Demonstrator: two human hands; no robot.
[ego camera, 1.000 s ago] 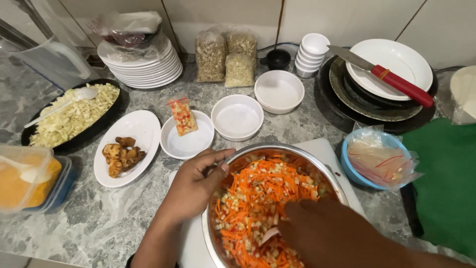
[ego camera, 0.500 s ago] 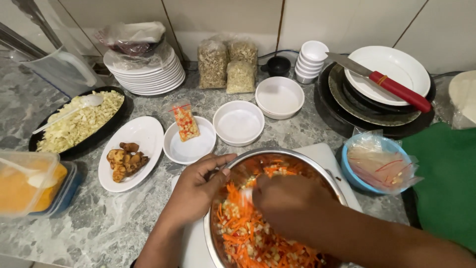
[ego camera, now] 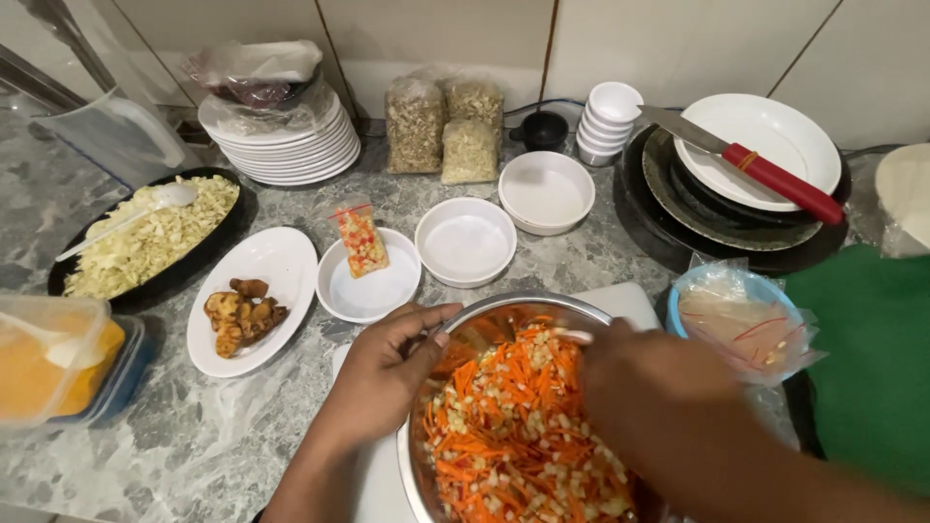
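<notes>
Steel catches the light at the near edge of the grey marbled counter (ego camera: pixel 194 446), where a round metal mixing bowl (ego camera: pixel 484 324) sits heaped with shredded orange carrot and pale diced bits (ego camera: pixel 513 426). The left hand (ego camera: pixel 383 373) grips the bowl's left rim, thumb hooked over the edge and fingers curled together against the outer wall. The right hand (ego camera: pixel 649 387) is down in the bowl on its right side, pressed into the shreds; whether its fingers are spread or bunched I cannot tell, since its back hides them. Just beyond the bowl stands an empty white round bowl (ego camera: pixel 465 240), and left of that a shallow white dish holding a small clear bag of red and yellow pieces (ego camera: pixel 361 240). Further left of the bowl lies a white oval plate with browned fried pieces (ego camera: pixel 242 312). Right of the bowl sits a blue bowl covered in clear film (ego camera: pixel 741 315).
</notes>
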